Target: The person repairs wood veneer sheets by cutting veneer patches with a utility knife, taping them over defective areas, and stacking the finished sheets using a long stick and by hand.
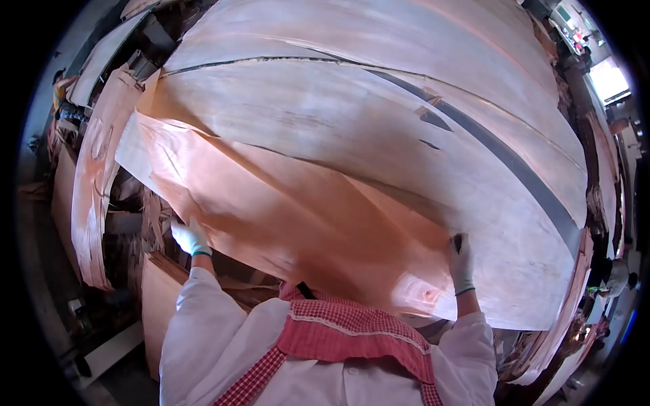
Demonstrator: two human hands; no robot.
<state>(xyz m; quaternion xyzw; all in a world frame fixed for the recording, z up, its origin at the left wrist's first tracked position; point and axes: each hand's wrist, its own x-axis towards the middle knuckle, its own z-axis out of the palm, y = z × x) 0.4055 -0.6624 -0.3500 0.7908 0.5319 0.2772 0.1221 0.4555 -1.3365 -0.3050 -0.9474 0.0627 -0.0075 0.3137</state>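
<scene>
A thin reddish wood veneer sheet (291, 210) lies bowed and creased across the near side of a broad stack of paler veneer (284, 101). My left hand (191, 238), in a white glove, grips the sheet's near left edge, its fingertips partly hidden. At the sheet's right end, my gloved right hand (462, 264) is closed on the edge. A small dark patch shows by the right fingers; whether it is a stain or an object, I cannot tell. The far left corner of the reddish sheet stands lifted and folded.
A long dark gap (501, 159) and small holes run through the pale veneer. Ragged veneer stacks (101, 183) stand at the left, with broken scraps (152, 216) beside them. More torn-edged sheets (586, 291) border the right. A person (59, 88) is at the far left.
</scene>
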